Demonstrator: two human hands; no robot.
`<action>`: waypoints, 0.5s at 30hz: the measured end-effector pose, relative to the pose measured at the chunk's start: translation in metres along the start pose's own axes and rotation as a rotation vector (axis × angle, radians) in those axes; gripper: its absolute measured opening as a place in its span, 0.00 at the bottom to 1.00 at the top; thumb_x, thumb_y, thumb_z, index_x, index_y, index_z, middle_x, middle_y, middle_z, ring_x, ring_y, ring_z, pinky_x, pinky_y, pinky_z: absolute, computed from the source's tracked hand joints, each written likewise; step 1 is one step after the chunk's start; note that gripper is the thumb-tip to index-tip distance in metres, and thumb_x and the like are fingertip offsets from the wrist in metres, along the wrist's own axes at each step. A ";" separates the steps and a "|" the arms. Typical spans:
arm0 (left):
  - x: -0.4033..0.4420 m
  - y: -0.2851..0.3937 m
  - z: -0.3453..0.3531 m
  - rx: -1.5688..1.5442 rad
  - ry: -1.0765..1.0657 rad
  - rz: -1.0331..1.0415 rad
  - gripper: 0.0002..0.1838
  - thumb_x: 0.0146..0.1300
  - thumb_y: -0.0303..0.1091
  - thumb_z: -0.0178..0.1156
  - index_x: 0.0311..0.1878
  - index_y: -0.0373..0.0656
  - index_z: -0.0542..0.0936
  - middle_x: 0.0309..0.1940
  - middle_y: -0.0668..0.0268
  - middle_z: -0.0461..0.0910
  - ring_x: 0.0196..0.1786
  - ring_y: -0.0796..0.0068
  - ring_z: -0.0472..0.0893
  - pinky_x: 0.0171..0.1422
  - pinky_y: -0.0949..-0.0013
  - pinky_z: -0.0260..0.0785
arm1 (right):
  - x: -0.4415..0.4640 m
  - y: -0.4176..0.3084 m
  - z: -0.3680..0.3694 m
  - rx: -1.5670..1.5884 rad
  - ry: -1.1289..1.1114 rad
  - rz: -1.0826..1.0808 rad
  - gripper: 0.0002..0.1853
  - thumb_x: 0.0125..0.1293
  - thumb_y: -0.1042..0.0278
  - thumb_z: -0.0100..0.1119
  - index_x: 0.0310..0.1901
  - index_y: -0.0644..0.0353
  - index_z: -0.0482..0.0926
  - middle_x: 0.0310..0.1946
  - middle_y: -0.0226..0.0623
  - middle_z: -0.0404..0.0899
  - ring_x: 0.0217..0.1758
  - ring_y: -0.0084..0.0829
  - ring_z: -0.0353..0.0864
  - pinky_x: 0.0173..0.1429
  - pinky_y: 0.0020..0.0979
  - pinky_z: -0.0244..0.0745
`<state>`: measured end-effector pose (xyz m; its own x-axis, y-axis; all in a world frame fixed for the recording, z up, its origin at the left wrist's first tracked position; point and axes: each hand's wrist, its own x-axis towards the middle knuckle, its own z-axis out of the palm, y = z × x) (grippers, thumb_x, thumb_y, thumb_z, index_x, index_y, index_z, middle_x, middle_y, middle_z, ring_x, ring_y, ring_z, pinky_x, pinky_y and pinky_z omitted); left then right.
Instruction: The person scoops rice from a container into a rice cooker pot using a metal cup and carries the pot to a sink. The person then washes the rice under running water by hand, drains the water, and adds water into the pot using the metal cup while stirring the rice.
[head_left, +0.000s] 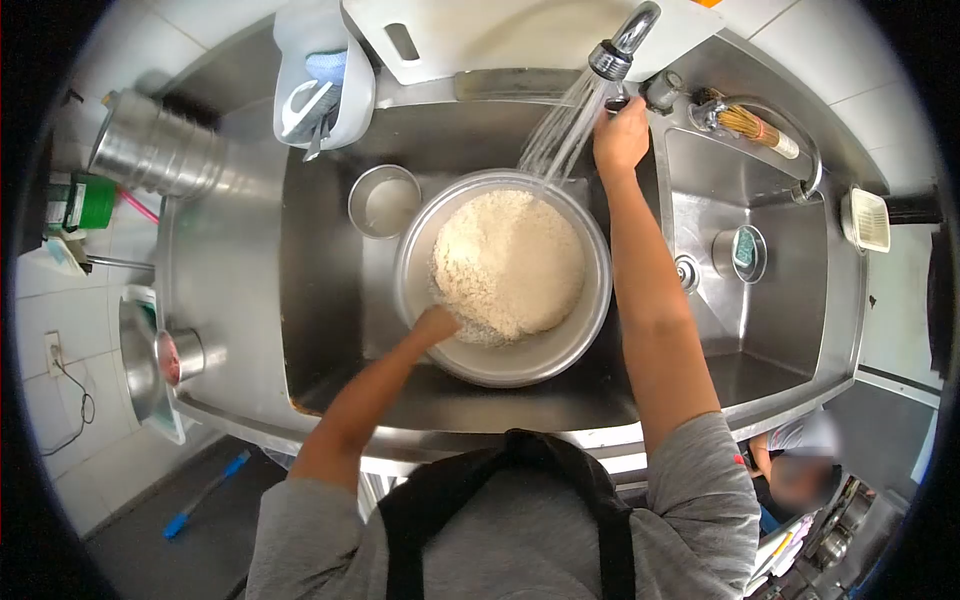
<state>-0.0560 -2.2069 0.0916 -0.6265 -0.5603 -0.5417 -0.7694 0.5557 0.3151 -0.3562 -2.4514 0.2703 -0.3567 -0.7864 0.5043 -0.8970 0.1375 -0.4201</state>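
Note:
A large round metal bowl (408,290) stands in the left sink basin, with a mound of pale, wet rice (510,260) inside. My left hand (437,325) reaches over the bowl's lower left rim into the rice; its fingers are hidden. At the back of the sink, my right hand (622,138) is closed around the handle of the spray faucet (612,60), though the fingertips are partly out of sight. Several streams of water (560,125) run from the spray head toward the bowl's far edge. Left of the bowl sits a small metal cup (386,203) with whitish contents.
The right basin (760,320) holds a small metal container (740,254) with a green scrubber. A white caddy (325,75) and a white board (520,40) stand behind the sink. Stacked metal pots (150,145) are at left. Another person (800,470) is at lower right.

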 end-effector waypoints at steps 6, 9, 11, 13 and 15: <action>0.066 0.031 -0.090 -1.512 0.421 -0.477 0.11 0.48 0.32 0.56 0.35 0.36 0.75 0.28 0.62 0.76 0.31 0.75 0.75 0.34 0.73 0.67 | -0.043 0.009 0.004 0.398 -0.028 0.128 0.32 0.53 0.59 0.56 0.55 0.66 0.56 0.41 0.48 0.66 0.36 0.37 0.70 0.40 0.34 0.67; 0.078 0.045 -0.120 -1.742 0.411 -0.442 0.13 0.51 0.28 0.55 0.39 0.33 0.72 0.32 0.59 0.75 0.33 0.70 0.75 0.38 0.72 0.69 | -0.027 -0.004 -0.001 1.144 -0.167 0.619 0.34 0.54 0.55 0.56 0.56 0.67 0.54 0.35 0.42 0.69 0.27 0.24 0.70 0.31 0.24 0.69; 0.078 0.047 -0.128 -1.908 0.413 -0.417 0.12 0.50 0.27 0.55 0.39 0.33 0.71 0.32 0.60 0.74 0.33 0.70 0.75 0.39 0.73 0.69 | -0.003 0.004 0.017 1.309 -0.087 0.718 0.30 0.53 0.55 0.57 0.49 0.72 0.61 0.27 0.42 0.72 0.22 0.24 0.71 0.26 0.22 0.70; 0.082 0.040 -0.128 -2.066 0.414 -0.377 0.12 0.50 0.26 0.55 0.39 0.33 0.71 0.32 0.60 0.73 0.33 0.70 0.75 0.39 0.74 0.69 | 0.013 0.000 0.016 1.034 -0.148 0.662 0.23 0.53 0.56 0.58 0.36 0.74 0.69 0.21 0.42 0.73 0.18 0.25 0.73 0.23 0.24 0.70; 0.088 0.032 -0.125 -2.165 0.417 -0.450 0.14 0.54 0.27 0.52 0.43 0.31 0.67 0.37 0.54 0.72 0.39 0.62 0.75 0.47 0.67 0.69 | 0.012 -0.004 0.012 1.033 -0.060 0.625 0.21 0.52 0.57 0.59 0.25 0.74 0.70 0.16 0.41 0.73 0.17 0.28 0.75 0.21 0.25 0.69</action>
<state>-0.1509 -2.3153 0.1509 -0.1865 -0.6362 -0.7486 0.4237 -0.7396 0.5230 -0.3536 -2.4689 0.2692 -0.6167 -0.7868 -0.0254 0.0676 -0.0208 -0.9975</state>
